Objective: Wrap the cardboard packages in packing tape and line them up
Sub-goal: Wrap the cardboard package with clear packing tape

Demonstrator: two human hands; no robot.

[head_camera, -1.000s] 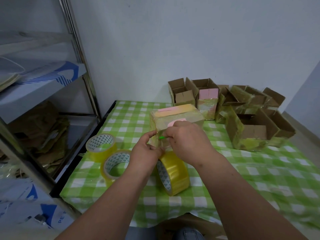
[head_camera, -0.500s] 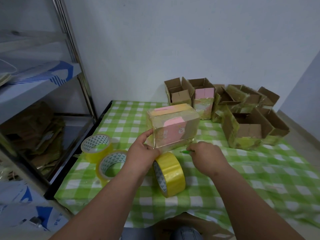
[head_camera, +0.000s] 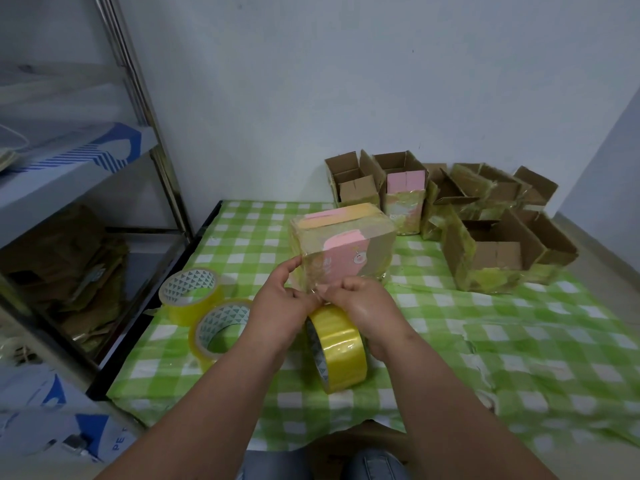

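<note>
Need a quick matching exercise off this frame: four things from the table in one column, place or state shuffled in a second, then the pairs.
Things:
1. taped package
2. upright tape roll
3. flat tape rolls
4. open cartons

Place or state:
A. lying flat on the cloth, left of the hands
B. held at its near lower edge by left hand and right hand
C. flaps up, grouped by the wall at the back right
D. standing on edge, just below the hands

Pairs: 1-B, 2-D, 3-A, 4-C
</note>
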